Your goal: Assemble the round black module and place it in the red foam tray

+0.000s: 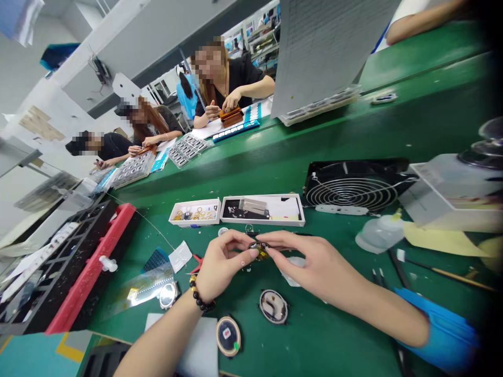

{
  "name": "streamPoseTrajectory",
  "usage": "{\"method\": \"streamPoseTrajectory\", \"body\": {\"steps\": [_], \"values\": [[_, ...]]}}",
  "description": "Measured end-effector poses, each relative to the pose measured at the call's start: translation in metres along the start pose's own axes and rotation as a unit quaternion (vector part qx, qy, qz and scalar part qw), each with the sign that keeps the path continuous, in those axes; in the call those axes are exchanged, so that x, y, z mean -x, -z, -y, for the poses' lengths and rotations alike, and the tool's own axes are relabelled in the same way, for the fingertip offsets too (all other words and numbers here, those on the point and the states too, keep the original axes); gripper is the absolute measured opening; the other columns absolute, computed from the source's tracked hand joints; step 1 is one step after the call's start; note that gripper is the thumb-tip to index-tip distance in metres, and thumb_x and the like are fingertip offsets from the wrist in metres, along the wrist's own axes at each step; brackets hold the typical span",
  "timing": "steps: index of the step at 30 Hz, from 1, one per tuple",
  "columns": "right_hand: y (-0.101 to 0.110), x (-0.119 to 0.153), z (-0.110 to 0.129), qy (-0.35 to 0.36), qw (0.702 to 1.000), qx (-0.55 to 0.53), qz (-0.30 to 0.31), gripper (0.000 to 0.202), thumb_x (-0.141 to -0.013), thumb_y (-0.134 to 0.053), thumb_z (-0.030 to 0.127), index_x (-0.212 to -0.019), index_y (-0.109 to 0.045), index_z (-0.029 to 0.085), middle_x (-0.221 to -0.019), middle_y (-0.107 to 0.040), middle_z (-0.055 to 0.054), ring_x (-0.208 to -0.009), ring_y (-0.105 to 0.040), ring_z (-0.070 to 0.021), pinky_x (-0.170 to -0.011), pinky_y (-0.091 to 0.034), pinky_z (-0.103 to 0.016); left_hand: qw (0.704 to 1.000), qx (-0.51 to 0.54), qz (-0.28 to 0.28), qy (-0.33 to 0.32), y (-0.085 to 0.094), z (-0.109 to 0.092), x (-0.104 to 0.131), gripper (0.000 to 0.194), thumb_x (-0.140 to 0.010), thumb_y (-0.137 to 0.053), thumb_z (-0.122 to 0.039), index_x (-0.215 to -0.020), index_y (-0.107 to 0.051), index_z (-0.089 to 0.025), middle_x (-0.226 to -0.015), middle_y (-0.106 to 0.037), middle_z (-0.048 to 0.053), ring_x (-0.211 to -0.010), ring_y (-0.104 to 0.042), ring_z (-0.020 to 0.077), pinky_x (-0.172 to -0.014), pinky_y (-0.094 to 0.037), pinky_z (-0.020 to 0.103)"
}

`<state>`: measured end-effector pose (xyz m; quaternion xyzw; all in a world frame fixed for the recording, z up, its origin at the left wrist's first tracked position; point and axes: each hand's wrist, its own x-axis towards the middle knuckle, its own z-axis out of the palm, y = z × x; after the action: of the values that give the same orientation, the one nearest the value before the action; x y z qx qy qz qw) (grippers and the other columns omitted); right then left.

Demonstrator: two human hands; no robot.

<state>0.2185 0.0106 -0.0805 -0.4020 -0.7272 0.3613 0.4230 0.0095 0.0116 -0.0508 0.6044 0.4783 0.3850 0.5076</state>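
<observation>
My left hand (222, 264), with a dark bead bracelet on the wrist, and my right hand (314, 264) meet over the green bench (334, 335). Together their fingertips pinch a small round dark-and-gold part (259, 250), held just above the mat. Below the hands lie an open round watch case (274, 306) and a round disc with a white square and green dot (228, 335). Another round silver case (168, 295) rests left of my left wrist.
Two white trays (195, 211) (262, 209) of small parts sit behind the hands, a black fan (353, 186) behind those. A red and black rack (74, 262) stands left, a plastic bottle (379, 233) and thin tools (396, 269) right. Three people work across the bench.
</observation>
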Motion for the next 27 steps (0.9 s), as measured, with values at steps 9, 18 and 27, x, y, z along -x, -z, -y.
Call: {"method": "streamPoseTrajectory", "body": {"steps": [9, 18, 27], "values": [[0.0051, -0.0034, 0.0027, -0.063, 0.989, -0.124, 0.049, 0.036, -0.095, -0.055, 0.032, -0.127, -0.069, 0.026, -0.12, -0.078, -0.006, -0.106, -0.075, -0.0231, -0.097, -0.062, -0.039, 0.992, 0.115, -0.009, 0.051, 0.0027, 0.0013, -0.0033, 0.03, -0.074, -0.088, -0.029, -0.093, -0.07, -0.015, -0.086, -0.07, 0.002, -0.078, -0.067, 0.0118, -0.075, -0.058, 0.024], [-0.0008, -0.0053, 0.0004, -0.067, 0.99, -0.119, 0.029, 0.033, -0.092, -0.058, 0.033, -0.121, -0.071, 0.026, -0.114, -0.079, -0.005, -0.1, -0.077, -0.0229, -0.094, -0.064, -0.039, 0.993, 0.102, -0.006, 0.05, 0.0022, 0.0027, -0.003, 0.032, -0.074, -0.088, -0.031, -0.093, -0.069, -0.015, -0.085, -0.071, 0.003, -0.078, -0.067, 0.0127, -0.075, -0.057, 0.026], [-0.0025, -0.0032, -0.0009, -0.076, 0.993, -0.094, 0.015, 0.03, -0.089, -0.058, 0.029, -0.114, -0.073, 0.027, -0.113, -0.08, -0.002, -0.103, -0.077, -0.0231, -0.09, -0.065, -0.037, 0.997, 0.067, -0.005, 0.037, 0.0031, 0.002, -0.0031, 0.032, -0.073, -0.089, -0.03, -0.092, -0.069, -0.015, -0.085, -0.068, 0.002, -0.079, -0.061, 0.0103, -0.075, -0.051, 0.022]]}}
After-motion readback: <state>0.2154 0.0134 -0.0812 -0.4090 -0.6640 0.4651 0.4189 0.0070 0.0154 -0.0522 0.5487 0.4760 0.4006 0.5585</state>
